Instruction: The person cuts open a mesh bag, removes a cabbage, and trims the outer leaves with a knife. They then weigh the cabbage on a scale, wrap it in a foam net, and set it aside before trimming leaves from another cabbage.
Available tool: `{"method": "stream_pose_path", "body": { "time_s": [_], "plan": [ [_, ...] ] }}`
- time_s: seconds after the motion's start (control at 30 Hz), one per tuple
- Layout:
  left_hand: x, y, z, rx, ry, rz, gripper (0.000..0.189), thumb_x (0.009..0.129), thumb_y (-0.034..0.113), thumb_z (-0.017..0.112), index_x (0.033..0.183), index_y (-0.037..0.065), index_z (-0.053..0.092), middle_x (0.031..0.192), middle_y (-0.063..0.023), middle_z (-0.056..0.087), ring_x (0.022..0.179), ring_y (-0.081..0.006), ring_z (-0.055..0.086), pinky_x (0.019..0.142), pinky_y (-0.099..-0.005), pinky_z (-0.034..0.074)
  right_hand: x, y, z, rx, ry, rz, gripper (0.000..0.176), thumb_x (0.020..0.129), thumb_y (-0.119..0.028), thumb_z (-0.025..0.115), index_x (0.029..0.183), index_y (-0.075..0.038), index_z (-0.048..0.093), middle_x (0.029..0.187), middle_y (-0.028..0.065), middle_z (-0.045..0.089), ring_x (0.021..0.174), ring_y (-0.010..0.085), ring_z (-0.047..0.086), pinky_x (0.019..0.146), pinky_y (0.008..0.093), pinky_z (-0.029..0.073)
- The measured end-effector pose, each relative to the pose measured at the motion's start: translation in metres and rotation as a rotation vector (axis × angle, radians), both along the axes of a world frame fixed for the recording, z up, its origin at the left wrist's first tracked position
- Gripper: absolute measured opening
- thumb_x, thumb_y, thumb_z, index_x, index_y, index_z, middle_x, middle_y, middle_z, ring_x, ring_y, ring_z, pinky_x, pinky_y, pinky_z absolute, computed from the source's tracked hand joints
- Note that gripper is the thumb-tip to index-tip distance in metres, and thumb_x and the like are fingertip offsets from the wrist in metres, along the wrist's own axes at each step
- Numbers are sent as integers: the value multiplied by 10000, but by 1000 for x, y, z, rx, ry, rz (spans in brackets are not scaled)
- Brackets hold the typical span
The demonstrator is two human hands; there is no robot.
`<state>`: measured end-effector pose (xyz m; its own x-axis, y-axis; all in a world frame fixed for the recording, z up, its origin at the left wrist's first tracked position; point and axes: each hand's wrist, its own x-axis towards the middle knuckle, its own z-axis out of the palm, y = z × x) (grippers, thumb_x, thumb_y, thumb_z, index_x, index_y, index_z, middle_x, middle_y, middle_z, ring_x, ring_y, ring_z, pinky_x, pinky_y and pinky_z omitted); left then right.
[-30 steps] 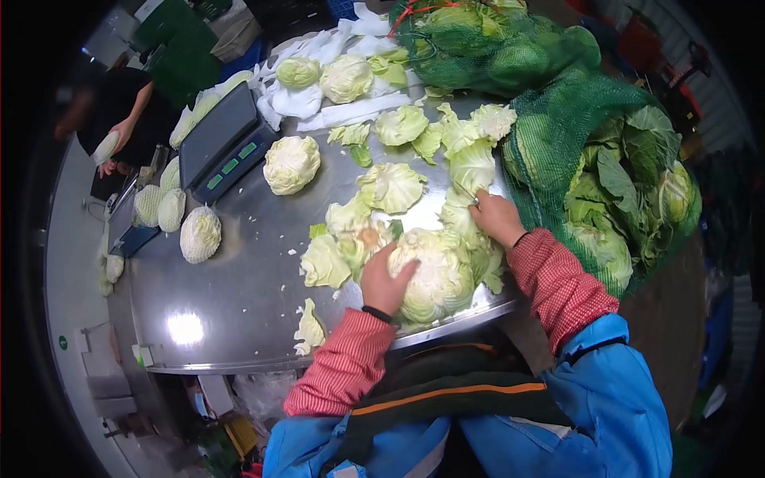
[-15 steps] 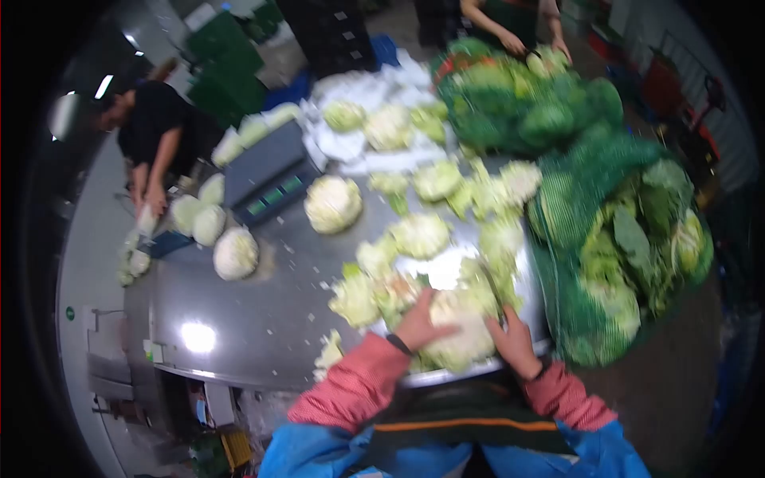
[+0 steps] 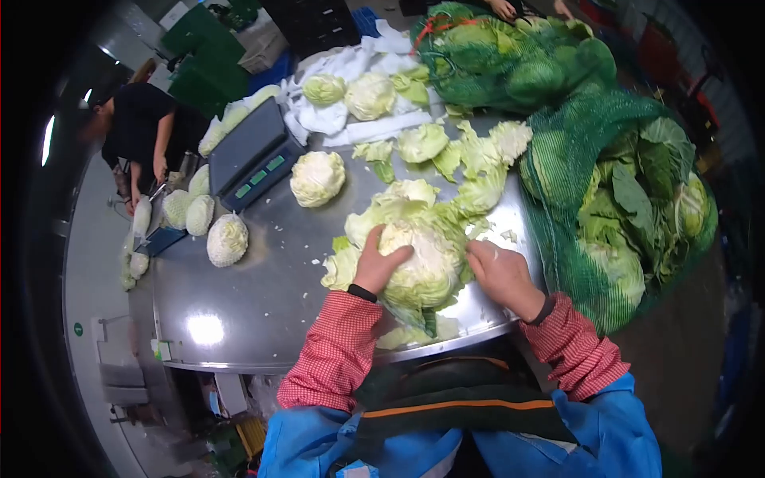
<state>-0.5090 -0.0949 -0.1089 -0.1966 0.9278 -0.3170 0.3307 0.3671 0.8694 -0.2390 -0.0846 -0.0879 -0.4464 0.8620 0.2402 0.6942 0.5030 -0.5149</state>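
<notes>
A pale cabbage [image 3: 422,267] sits near the front edge of the metal table, its outer leaves spread around it. My left hand [image 3: 381,264] grips its left side, thumb over the top and fingers behind. At its right side is my right hand [image 3: 504,277], closed with fingers curled in against the leaves; what they hold is hidden. Loose cabbage leaves [image 3: 482,191] lie behind and to the right. A whole trimmed cabbage [image 3: 317,179] stands farther back on the left.
Green mesh sacks of cabbages [image 3: 621,215] stand along the right and back. A digital scale [image 3: 253,159] is at the back left, near a cabbage in white foam netting [image 3: 228,240]. Another person [image 3: 147,135] works at the far left. White cloth-like padding [image 3: 327,119] lies behind.
My view has shifted. My hands and the cabbage are farther from the table's front edge, my left hand now higher on it. A thin curved, blade-like thing by my right hand no longer shows.
</notes>
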Motion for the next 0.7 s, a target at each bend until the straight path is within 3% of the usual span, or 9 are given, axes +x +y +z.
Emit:
{"method": "stream_pose_path", "body": {
  "time_s": [0.2, 0.3, 0.4, 0.5, 0.6, 0.63, 0.7],
  "plan": [
    [4, 2, 3, -1, -110, 20, 877, 752, 303, 792, 1430, -36, 350, 1295, -212, 564, 1171, -270, 572, 982, -336, 462, 7, -27, -3, 141, -169, 26, 95, 883, -164, 625, 916, -95, 568, 690, 91, 522, 537, 275, 609, 484, 411, 484],
    [8, 2, 10, -15, -84, 16, 881, 750, 293, 792, 1432, -37, 343, 1292, -211, 565, 1168, -267, 573, 980, -336, 462, 6, -18, -14, 63, -228, -47, 136, 913, -214, 615, 928, -85, 574, 746, 118, 590, 593, 312, 620, 523, 415, 495],
    [8, 4, 3, -36, -111, 28, 888, 746, 294, 795, 1432, -40, 339, 1287, -212, 566, 1168, -267, 573, 982, -335, 461, -2, -3, -38, -169, -7, -159, 187, 943, -245, 575, 956, -59, 571, 755, 168, 635, 618, 374, 626, 560, 460, 500],
    [5, -8, -16, 31, -70, 17, 892, 746, 297, 795, 1433, -40, 336, 1273, -216, 574, 1146, -273, 586, 967, -332, 470, 7, 30, -54, -386, 390, -294, 260, 957, -296, 550, 1010, -41, 568, 728, 210, 648, 655, 431, 630, 605, 510, 500],
    [7, -14, -15, 35, -27, 28, 931, 735, 321, 814, 1446, -27, 323, 1283, -236, 566, 1148, -289, 587, 978, -348, 469, 1, 23, 4, -273, 112, -101, 349, 934, -390, 564, 1042, -58, 552, 681, 225, 635, 677, 417, 641, 591, 508, 503],
    [11, -14, -12, 3, -44, 29, 944, 730, 329, 820, 1448, -25, 320, 1293, -241, 559, 1162, -291, 580, 988, -353, 464, -10, 21, 20, -320, 44, -73, 420, 916, -424, 590, 1130, -66, 541, 834, 259, 651, 723, 421, 648, 595, 512, 508],
    [12, -6, -8, 10, -20, 24, 995, 716, 366, 835, 1459, -22, 300, 1336, -253, 527, 1228, -300, 536, 1039, -371, 429, -25, 25, -4, -84, 53, -58, 451, 903, -434, 608, 1166, -75, 535, 927, 260, 632, 724, 426, 646, 590, 508, 513]
  ]
}}
